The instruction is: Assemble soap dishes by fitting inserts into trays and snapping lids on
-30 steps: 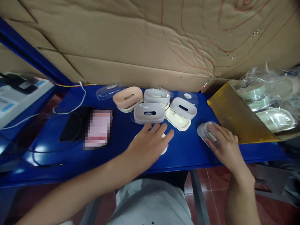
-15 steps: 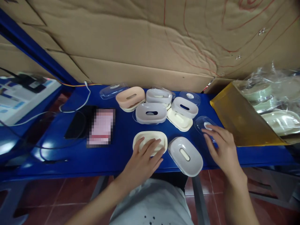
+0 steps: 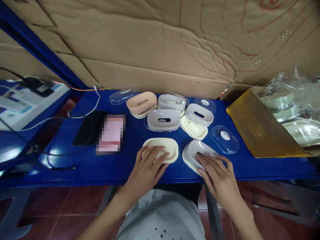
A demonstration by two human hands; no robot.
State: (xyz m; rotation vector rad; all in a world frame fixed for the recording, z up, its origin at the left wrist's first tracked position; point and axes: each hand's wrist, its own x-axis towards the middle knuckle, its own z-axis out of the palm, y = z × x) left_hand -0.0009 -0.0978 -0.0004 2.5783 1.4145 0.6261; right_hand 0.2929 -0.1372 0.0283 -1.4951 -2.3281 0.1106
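Note:
On the blue table, my left hand rests over a cream oval tray. Its fingers lie loosely across the tray's inside and are not wrapped round it. To the right, my right hand holds a pale grey oval soap dish, fingers reaching inside by its slot and thumb at the near side. Under that dish a cream base sticks out at the left. A clear oval lid with a round sticker lies just beyond my right hand.
Behind my hands sit a peach soap dish, several grey ones, a cream base and clear lids. Left are a phone and cables. An open carton of bagged parts stands right, cardboard behind.
My right hand has moved from the clear lid, left and nearer, onto the grey soap dish. That dish has turned and shifted, exposing its cream base. My left hand stays at the cream tray.

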